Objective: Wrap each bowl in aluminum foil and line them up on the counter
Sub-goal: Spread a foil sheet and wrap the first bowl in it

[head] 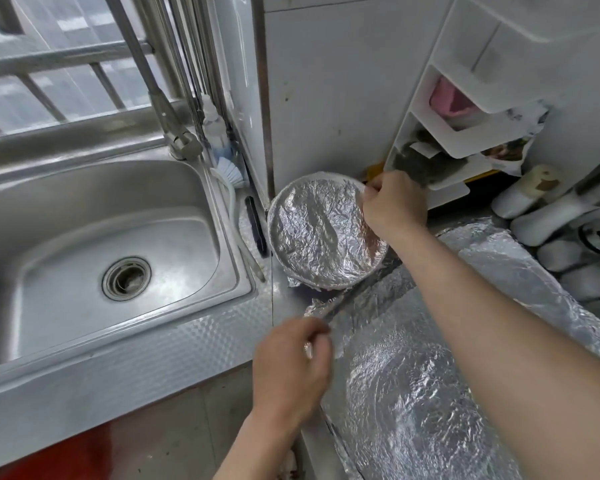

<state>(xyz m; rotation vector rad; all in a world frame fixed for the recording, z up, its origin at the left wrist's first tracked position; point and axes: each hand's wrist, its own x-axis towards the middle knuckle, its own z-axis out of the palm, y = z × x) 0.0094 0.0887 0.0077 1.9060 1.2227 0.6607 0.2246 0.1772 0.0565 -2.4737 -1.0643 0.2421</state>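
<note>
Foil sheet (pixel 413 386): crumpled left corner is pinched in the left hand (pixel 291 362), lower centre of frame. Fingers are curled together, thumb against forefinger, clamped on the foil edge.

Right hand (pixel 394 206), centre right of frame: fingers are curled over the right rim of the bowl (pixel 321 233) and grip it. Fingertips are hidden behind the hand and rim, so exact contact cannot be told.

Bowl: centre of frame, mouth fully covered with wrinkled foil, and a scrap of foil sticks out under its lower edge. It sits in the corner where the counter (pixel 222 327) meets the wall, just right of the sink (pixel 49 220). Whether it stands flat or slightly tipped cannot be told.

Sheet: spread over the counter from just below the bowl to the lower right of frame, with a raised fold along its upper right side. It runs close to the bowl.

Surroundings:
- Steel sink fills the left of frame, drain (pixel 126 278) in the basin, faucet (pixel 174 133) behind it.
- White brush (pixel 231 169) stands at the sink's back right corner.
- White rack (pixel 465 81) is on the wall, upper right.
- White bottles (pixel 541 209) lie at the right edge.
</note>
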